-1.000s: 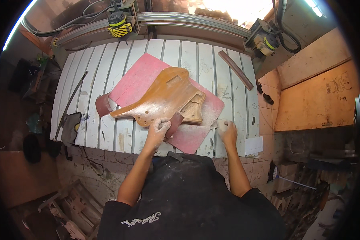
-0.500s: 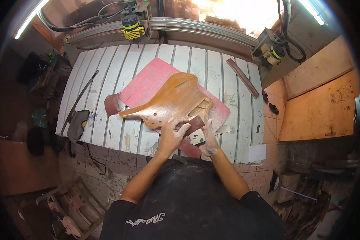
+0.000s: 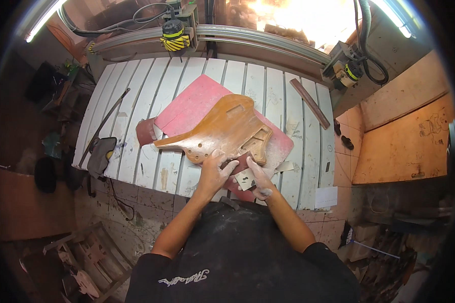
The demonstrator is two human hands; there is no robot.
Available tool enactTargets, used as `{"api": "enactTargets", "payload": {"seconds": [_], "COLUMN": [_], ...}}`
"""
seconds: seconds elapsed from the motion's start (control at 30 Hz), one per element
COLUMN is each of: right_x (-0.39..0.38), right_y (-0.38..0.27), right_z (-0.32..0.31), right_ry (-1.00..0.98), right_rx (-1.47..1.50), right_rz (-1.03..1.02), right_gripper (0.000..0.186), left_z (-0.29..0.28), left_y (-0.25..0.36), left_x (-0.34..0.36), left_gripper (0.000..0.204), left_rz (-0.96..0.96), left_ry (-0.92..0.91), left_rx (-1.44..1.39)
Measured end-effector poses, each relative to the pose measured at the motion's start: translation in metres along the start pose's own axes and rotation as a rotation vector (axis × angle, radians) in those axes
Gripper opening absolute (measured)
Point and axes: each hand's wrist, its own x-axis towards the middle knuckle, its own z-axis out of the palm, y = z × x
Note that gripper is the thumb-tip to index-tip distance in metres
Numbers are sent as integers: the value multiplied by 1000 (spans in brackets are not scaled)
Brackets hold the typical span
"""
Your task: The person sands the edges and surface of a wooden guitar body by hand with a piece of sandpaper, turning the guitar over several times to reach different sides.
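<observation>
In front of me both hands hold a piece of sandpaper, its dark red grit side and pale backing both showing. My left hand grips it from the left, thumb on top, fingertips dusty white. From the right, my right hand pinches it, thumb lying over the red face. Just beyond lies a brown wooden electric guitar body, with recessed cavities and several round holes. It rests flat on a dusty pink sheet. Part of the sandpaper is hidden by my fingers.
The slatted white table carries another curled sandpaper piece, a long dark rod, a grey dust mask and a brown wooden strip. A metal rail with mounted machine heads spans the back. Paper sits at the right corner.
My right thumb has come down over the sandpaper's red face. The sheet has turned, and more of its pale backing shows. The guitar body stays in place on the pink sheet.
</observation>
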Motion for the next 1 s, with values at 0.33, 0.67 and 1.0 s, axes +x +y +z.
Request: {"api": "enactTargets", "payload": {"seconds": [0.33, 0.67, 1.0], "right_x": [-11, 67, 144], "right_y": [-12, -34, 23], "right_z": [11, -28, -2], "right_ry": [-343, 37, 525], "right_rx": [461, -741, -1495], "right_rz": [139, -486, -1008], "right_gripper": [52, 13, 17], "left_z": [-12, -38, -13], "left_y": [-41, -94, -120], "left_x": [3, 61, 99], "left_gripper": [48, 79, 69], "left_rz": [54, 92, -293], "left_ry": [-66, -126, 101], "left_rx": [-249, 280, 733]}}
